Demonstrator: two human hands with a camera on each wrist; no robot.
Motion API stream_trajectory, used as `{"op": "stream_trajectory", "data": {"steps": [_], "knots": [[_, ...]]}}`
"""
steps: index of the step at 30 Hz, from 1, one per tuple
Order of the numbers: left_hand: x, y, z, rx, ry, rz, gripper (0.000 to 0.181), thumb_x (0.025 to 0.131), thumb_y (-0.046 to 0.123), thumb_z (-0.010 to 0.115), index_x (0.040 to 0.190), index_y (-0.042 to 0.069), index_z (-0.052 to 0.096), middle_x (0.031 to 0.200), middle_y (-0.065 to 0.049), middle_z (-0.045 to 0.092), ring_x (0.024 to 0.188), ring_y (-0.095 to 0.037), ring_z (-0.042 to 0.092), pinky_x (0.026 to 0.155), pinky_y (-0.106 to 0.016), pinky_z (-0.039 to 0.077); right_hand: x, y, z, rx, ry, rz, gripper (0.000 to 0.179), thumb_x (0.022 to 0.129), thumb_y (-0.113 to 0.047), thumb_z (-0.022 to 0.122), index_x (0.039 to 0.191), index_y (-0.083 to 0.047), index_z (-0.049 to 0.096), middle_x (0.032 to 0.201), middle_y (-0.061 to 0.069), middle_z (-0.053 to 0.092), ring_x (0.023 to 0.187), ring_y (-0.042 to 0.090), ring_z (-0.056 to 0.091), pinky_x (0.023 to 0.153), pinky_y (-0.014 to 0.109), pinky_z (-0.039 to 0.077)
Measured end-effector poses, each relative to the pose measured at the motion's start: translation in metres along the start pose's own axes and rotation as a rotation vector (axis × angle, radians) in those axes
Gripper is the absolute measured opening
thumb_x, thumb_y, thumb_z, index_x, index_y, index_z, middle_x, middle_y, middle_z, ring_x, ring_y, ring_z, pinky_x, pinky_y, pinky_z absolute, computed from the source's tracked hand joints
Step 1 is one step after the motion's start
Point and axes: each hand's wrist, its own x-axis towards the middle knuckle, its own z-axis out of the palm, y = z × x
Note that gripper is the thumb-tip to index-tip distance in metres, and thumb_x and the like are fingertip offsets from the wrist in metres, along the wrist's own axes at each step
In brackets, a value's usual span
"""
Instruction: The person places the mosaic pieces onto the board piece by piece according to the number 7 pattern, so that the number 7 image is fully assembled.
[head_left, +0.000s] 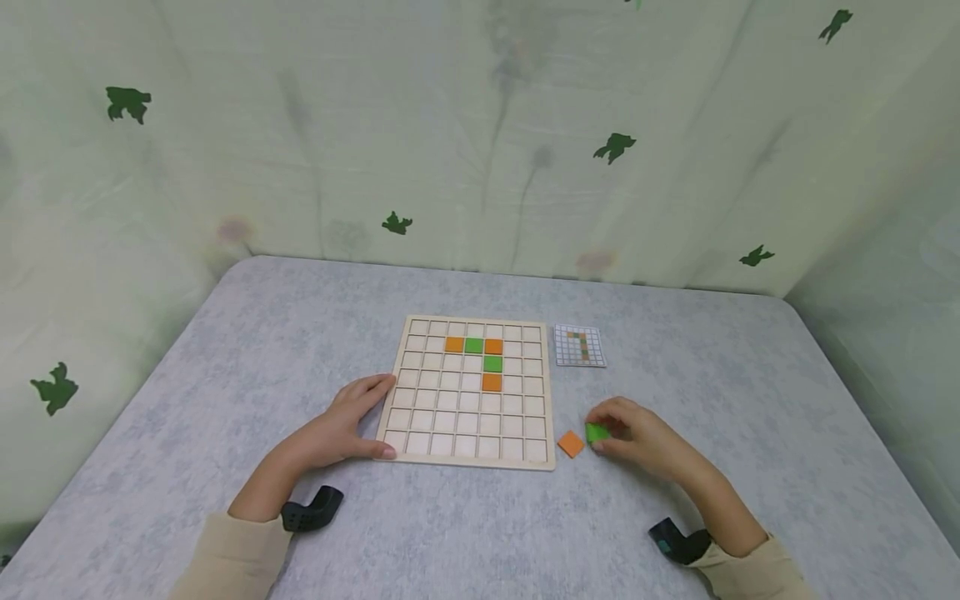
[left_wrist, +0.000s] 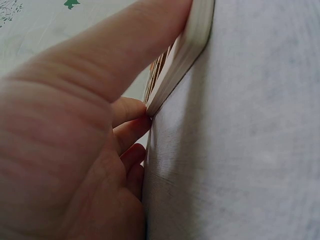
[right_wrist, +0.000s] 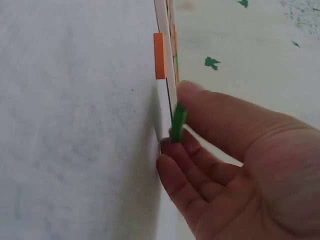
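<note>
A wooden grid board (head_left: 460, 423) lies flat on the table, with orange and green square tiles in some of its cells. My left hand (head_left: 341, 429) rests against its left side, the thumb at the near corner and the fingers at the edge farther up. In the left wrist view the thumb (left_wrist: 115, 55) touches the board's rim (left_wrist: 187, 55). To the right of the board, my right hand (head_left: 637, 435) pinches a green tile (head_left: 597, 432) between thumb and fingers. The right wrist view shows this green tile (right_wrist: 178, 123) tilted. Beside it an orange tile (head_left: 571, 444) lies loose.
A small pattern card (head_left: 592, 353) with a printed grid and coloured squares lies right of the board's upper corner. The grey table (head_left: 300, 308) meets a pale curtain (head_left: 450, 142) with green leaf shapes at its back edge. Each wrist wears a black device.
</note>
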Motion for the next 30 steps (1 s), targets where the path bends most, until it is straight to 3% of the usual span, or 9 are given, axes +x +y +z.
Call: {"op": "stream_trajectory", "data": {"steps": [5, 15, 24, 30], "knots": [[-0.001, 0.000, 0.000, -0.002, 0.000, -0.003, 0.106, 0.065, 0.050, 0.073, 0.144, 0.007, 0.018, 0.145, -0.015, 0.014, 0.131, -0.038, 0.005, 0.097, -0.059, 0.015, 0.006, -0.015, -0.002, 0.023, 0.013, -0.026, 0.031, 0.081, -0.015, 0.068, 0.110, -0.009, 0.059, 0.106, -0.004, 0.056, 0.092, 0.014, 0.053, 0.079, 0.031, 0.045], [0.000, 0.000, 0.000, 0.002, 0.001, -0.001, 0.106, 0.065, 0.051, 0.073, 0.144, 0.006, 0.018, 0.145, -0.015, 0.013, 0.131, -0.038, 0.005, 0.096, -0.059, 0.016, 0.040, -0.045, 0.007, 0.074, 0.109, -0.179, 0.032, 0.082, -0.008, 0.066, 0.113, -0.003, 0.061, 0.107, 0.000, 0.056, 0.090, 0.015, 0.053, 0.075, 0.031, 0.046], [0.000, 0.002, -0.001, 0.011, 0.002, 0.015, 0.105, 0.066, 0.048, 0.074, 0.144, 0.004, 0.018, 0.145, -0.016, 0.014, 0.130, -0.039, 0.006, 0.096, -0.059, 0.017, 0.077, -0.059, 0.038, 0.106, 0.118, -0.137, 0.033, 0.082, -0.013, 0.066, 0.113, -0.004, 0.061, 0.102, 0.000, 0.056, 0.084, 0.014, 0.052, 0.072, 0.027, 0.046], [0.000, 0.002, -0.001, 0.019, 0.008, 0.021, 0.105, 0.066, 0.048, 0.074, 0.144, 0.004, 0.019, 0.145, -0.017, 0.015, 0.130, -0.039, 0.006, 0.096, -0.059, 0.017, 0.092, -0.058, 0.058, 0.096, 0.107, -0.104, 0.031, 0.080, -0.017, 0.068, 0.109, -0.006, 0.062, 0.096, -0.003, 0.056, 0.082, 0.011, 0.051, 0.071, 0.025, 0.045]]}}
